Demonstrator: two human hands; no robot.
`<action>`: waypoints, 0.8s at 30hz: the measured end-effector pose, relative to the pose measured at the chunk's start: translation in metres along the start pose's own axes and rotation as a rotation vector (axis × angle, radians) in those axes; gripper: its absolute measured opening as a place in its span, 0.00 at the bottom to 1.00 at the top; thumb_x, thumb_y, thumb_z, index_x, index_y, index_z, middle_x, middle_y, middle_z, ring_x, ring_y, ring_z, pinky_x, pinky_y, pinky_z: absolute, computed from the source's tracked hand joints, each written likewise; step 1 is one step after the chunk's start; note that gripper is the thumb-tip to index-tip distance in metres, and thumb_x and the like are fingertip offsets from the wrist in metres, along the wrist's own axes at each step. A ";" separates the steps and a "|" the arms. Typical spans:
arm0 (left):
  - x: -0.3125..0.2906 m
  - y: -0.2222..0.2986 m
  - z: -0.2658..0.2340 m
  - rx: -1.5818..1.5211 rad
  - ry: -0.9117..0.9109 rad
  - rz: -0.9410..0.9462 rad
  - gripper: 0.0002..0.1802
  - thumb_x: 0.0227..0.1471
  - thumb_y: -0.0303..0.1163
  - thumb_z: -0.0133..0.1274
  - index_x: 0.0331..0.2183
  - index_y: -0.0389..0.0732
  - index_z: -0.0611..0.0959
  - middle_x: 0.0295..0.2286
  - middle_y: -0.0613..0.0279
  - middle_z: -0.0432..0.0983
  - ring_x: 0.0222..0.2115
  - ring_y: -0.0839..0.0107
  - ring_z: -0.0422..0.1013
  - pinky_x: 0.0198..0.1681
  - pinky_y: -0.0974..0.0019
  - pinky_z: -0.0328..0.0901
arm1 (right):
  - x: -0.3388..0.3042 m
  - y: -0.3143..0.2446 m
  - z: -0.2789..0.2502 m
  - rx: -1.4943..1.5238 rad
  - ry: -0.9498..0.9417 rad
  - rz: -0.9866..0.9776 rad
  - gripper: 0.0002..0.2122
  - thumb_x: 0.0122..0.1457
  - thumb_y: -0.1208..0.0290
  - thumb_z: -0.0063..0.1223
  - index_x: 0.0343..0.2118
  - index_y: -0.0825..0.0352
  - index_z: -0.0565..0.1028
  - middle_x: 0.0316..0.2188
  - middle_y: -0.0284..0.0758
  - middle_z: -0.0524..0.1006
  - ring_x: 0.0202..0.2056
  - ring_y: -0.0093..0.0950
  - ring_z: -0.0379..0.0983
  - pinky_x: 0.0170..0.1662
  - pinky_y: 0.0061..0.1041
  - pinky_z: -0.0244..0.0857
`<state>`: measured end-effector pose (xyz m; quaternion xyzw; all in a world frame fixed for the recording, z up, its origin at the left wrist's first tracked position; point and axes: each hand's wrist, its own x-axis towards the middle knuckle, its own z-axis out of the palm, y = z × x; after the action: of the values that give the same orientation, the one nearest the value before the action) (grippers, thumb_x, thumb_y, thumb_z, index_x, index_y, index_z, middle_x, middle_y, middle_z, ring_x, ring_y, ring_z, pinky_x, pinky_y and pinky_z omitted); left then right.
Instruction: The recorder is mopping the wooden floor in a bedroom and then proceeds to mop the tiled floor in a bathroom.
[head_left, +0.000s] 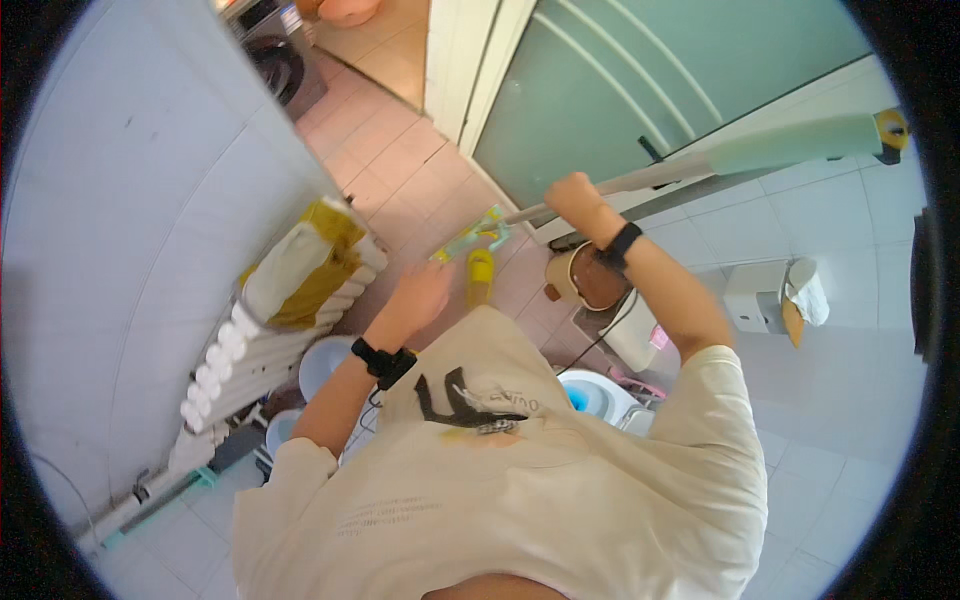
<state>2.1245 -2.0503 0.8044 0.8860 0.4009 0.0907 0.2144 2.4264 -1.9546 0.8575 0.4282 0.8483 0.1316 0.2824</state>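
My right hand (580, 203) is closed around the pole of a mop (640, 180), just in front of the frosted glass door. The pole slants from the floor up to a pale green grip at the far right. At its low end is a narrow green and yellow head (470, 236), down near the pink floor tiles. My left hand (420, 292) reaches toward that head from the near side. Motion blurs its fingers, so whether they touch the head is unclear. Below the head a yellow slipper (480, 272) shows on my foot.
To the left stands a white radiator (225, 350) with a yellow and white cloth (310, 262) over it. A brown bin (600, 275), a toilet (600, 395) and a wall-mounted tissue box (757, 297) are at the right. Pale basins (325, 365) stand near my left forearm. Beyond the doorway sits a washing machine (285, 72).
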 end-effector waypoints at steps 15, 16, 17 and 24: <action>0.318 0.036 -0.163 -0.150 0.542 0.233 0.21 0.47 0.35 0.52 0.42 0.38 0.69 0.33 0.50 0.71 0.32 0.54 0.68 0.33 0.58 0.63 | 0.184 0.077 0.016 0.417 0.512 -0.295 0.02 0.45 0.74 0.49 0.23 0.61 0.74 0.23 0.32 0.75 0.23 0.32 0.73 0.27 0.33 0.64; 0.327 0.027 -0.164 -0.186 0.422 0.142 0.19 0.47 0.37 0.52 0.39 0.38 0.68 0.27 0.51 0.72 0.28 0.53 0.68 0.30 0.57 0.63 | 0.195 0.078 0.011 0.424 0.515 -0.314 0.02 0.45 0.74 0.49 0.23 0.61 0.74 0.23 0.32 0.75 0.23 0.32 0.73 0.27 0.33 0.64; 0.335 0.018 -0.165 -0.224 0.302 0.054 0.17 0.47 0.39 0.52 0.36 0.39 0.68 0.22 0.53 0.72 0.24 0.52 0.68 0.27 0.56 0.63 | 0.207 0.079 0.006 0.431 0.516 -0.335 0.02 0.45 0.74 0.49 0.23 0.61 0.74 0.22 0.32 0.75 0.23 0.32 0.73 0.27 0.33 0.64; 0.371 -0.052 -0.191 -0.068 0.470 0.013 0.18 0.48 0.44 0.51 0.30 0.40 0.66 0.15 0.54 0.69 0.17 0.52 0.66 0.22 0.55 0.62 | 0.264 0.100 -0.015 0.474 0.576 -0.412 0.03 0.44 0.76 0.49 0.23 0.63 0.73 0.22 0.34 0.74 0.22 0.33 0.72 0.26 0.32 0.64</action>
<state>2.2713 -1.6830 0.9469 0.8355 0.4307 0.3091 0.1445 2.3580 -1.6827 0.8191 0.2485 0.9672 -0.0123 -0.0520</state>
